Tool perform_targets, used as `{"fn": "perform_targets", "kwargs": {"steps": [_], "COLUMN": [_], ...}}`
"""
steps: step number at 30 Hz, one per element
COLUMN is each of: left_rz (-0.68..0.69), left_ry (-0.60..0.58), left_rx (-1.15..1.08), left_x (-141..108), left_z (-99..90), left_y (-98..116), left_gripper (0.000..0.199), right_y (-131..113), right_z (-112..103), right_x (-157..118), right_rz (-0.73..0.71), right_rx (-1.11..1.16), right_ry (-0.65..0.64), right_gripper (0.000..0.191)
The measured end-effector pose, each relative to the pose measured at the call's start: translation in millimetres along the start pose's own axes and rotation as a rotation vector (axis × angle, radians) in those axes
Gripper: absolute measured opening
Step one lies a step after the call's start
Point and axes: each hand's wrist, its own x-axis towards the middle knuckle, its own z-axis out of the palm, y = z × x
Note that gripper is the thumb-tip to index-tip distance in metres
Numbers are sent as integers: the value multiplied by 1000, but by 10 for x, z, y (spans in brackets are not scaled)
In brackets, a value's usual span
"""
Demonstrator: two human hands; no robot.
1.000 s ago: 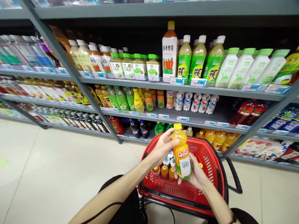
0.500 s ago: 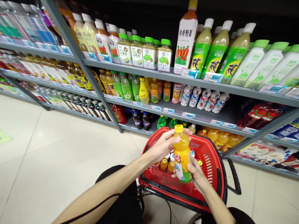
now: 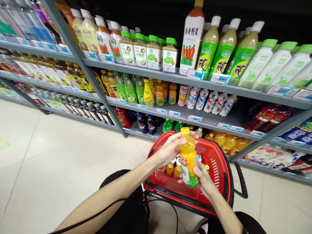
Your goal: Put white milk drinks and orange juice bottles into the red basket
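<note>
Upright between my hands is an orange juice bottle (image 3: 189, 162) with a yellow cap and a green-bottomed label, above the red shopping basket (image 3: 162, 191). My left hand (image 3: 172, 146) curls around its upper part below the cap; some fingertips are behind it. Lower down, my right hand (image 3: 203, 177) grips the label, thumb at the front and fingers behind. Inside the basket stand small orange-capped bottles (image 3: 170, 169) and several white-capped ones, partly hidden by the held bottle and my hands.
A grey shelf rack (image 3: 136, 69) full of drink bottles rises beyond the basket. The basket's black handle (image 3: 241, 180) sticks out to the right. A black cable (image 3: 97, 211) runs along my left forearm. Pale floor tiles (image 3: 60, 156) lie to the left.
The view has shifted slightly, so shelves, basket and hands appear a little further up and left. Both hands keep their hold on the bottle.
</note>
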Motion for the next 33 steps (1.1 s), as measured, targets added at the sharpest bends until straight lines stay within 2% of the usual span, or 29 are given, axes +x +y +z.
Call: {"fn": "perform_targets", "kwargs": {"steps": [4, 10, 14, 20, 27, 33], "left_rz": [4, -26, -36, -33, -27, -58], "left_ry": [-2, 21, 43, 81, 76, 161], "left_rx": [2, -45, -58, -40, -34, -74], "left_x": [22, 69, 82, 72, 66, 109], "left_z": [-27, -37, -49, -34, -11, -52], "left_y": [-23, -44, -56, -52, -46, -31], "left_gripper": [45, 40, 40, 36, 36, 34], "right_y": [30, 155, 182, 215, 224, 172], "right_z": [19, -35, -103, -131, -147, -73], "right_x": [0, 35, 61, 72, 77, 55], "right_rz": [-11, -34, -26, -5, -10, 17], "right_rx": [4, -17, -63, -73, -101, -110], "right_ry": [28, 135, 129, 169, 150, 136], "right_gripper": [61, 58, 55, 60, 59, 61]}}
